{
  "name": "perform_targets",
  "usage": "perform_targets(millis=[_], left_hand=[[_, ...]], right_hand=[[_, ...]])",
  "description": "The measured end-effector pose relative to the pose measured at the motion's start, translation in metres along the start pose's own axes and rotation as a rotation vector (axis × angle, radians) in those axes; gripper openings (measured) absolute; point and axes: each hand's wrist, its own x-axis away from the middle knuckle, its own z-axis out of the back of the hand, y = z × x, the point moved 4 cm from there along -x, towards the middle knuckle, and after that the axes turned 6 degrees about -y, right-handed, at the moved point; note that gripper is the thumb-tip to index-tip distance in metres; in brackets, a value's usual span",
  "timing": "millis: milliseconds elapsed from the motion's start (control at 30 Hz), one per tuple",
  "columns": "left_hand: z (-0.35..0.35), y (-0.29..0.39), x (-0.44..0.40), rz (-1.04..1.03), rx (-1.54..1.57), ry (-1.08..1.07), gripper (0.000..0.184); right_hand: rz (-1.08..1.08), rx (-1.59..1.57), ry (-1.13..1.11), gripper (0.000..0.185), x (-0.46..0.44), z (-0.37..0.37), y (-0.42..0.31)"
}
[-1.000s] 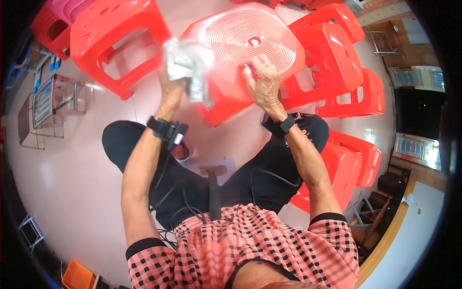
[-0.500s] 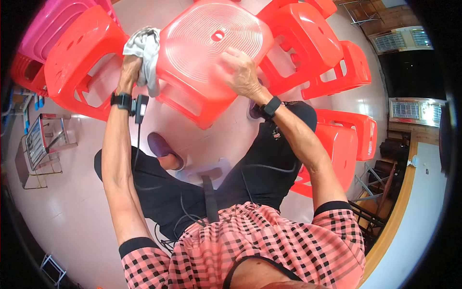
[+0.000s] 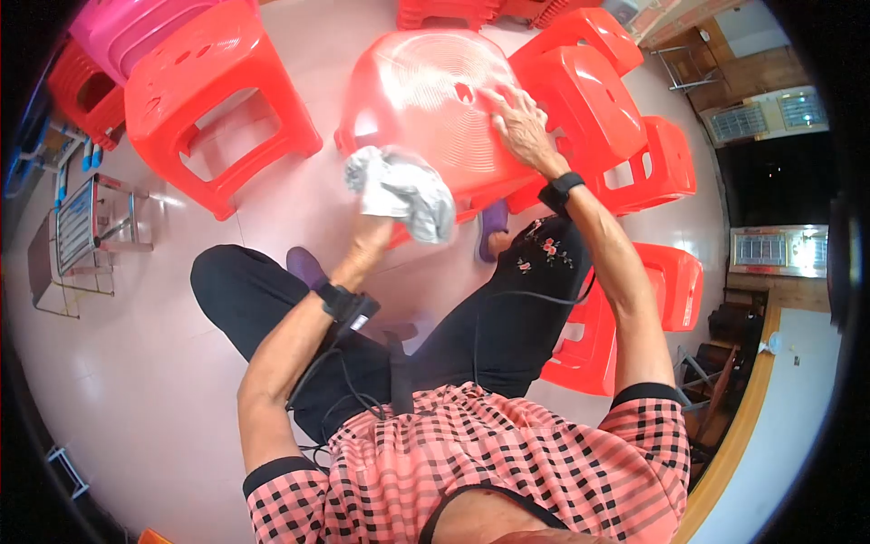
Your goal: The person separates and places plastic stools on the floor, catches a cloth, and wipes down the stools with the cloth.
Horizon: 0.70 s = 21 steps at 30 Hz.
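Red stool, center: upright on the pink floor, in front of the seated person, seat up. Ringed top, hole in the middle, strong glare on the left half.

Grey-white cloth: bunched at the seat's near-left edge, slightly blurred. Can't tell how much of it actually touches plastic.

Left grip: closed on the cloth, fingers mostly hidden by it. Right grip: not clenched, fingers extended over the seat's right side, tips near the hole.

Wrists: black band with a small box on the left, black watch on the right.

Around it: another red stool just left, pink stool behind that one. Tipped red stools close on the right, more red ones lower right, beside the person's knee. Purple shoes on the floor below. Metal-framed rack far left, well apart.
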Motion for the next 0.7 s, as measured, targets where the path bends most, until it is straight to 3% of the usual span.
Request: perform_targets(millis=[33,100,200,233,333,433,467,567,600,700], left_hand=[[-0.01,0.001,0.003,0.081,-0.02,0.017,0.049],[-0.019,0.011,0.004,0.051,0.175,0.116,0.055],[-0.017,0.02,-0.015,-0.013,-0.023,0.209,0.055],[-0.015,0.021,-0.024,-0.092,0.084,0.226,0.045],[0.003,0.022,-0.063,0.047,0.167,0.238,0.037],[0.023,0.022,-0.114,-0.027,-0.089,0.185,0.032],[0.029,0.013,-0.137,-0.148,-0.121,0.277,0.031],[0.051,0.021,-0.185,-0.284,-0.318,0.231,0.036],[0.057,0.016,-0.201,-0.31,-0.258,0.212,0.039],[0.065,0.025,-0.239,-0.133,-0.132,-0.11,0.044]], right_hand=[[-0.022,0.007,0.05,0.048,0.006,-0.001,-0.003],[-0.068,0.03,0.119,0.047,0.014,-0.001,-0.007],[-0.081,0.008,0.114,0.047,0.016,0.004,-0.013],[-0.083,0.017,0.114,0.048,0.016,0.005,-0.014],[-0.085,0.019,0.104,0.049,0.017,0.009,-0.019],[-0.067,0.007,0.118,0.05,0.018,0.013,-0.02],[-0.064,0.01,0.124,0.05,0.018,0.014,-0.021],[-0.069,0.017,0.126,0.05,0.018,0.019,-0.023],[-0.076,0.018,0.121,0.05,0.018,0.02,-0.024],[-0.093,-0.003,0.099,0.051,0.018,0.024,-0.026]])
